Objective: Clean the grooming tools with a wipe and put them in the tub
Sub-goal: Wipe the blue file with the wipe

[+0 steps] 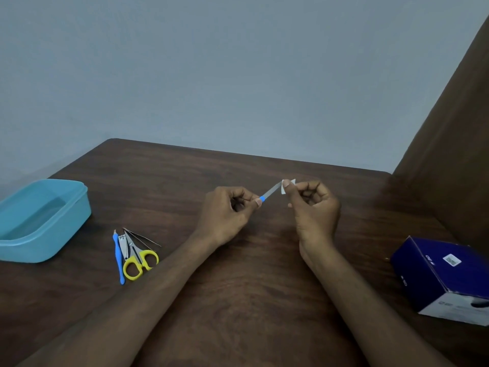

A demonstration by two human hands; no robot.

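Tools on the dark wooden tabletop (238,260) count four beside one blue tub (39,221). Left hand (225,215) pinches one file (270,192); right hand (315,205) pinches one wipe (284,186) around its tip. Grey wall behind.

**Table, wall, panel and box**

A dark brown wooden table (238,260) with a visible grain fills the lower part of the view; its far edge has rounded corners. Behind it rises a plain, pale blue-grey painted wall (211,75). At the right a tall dark brown wooden panel (455,133) stands against the table's far right corner. Near the table's right edge lies a dark blue cardboard box (428,274), tilted, with a small white label on top and a white end face.
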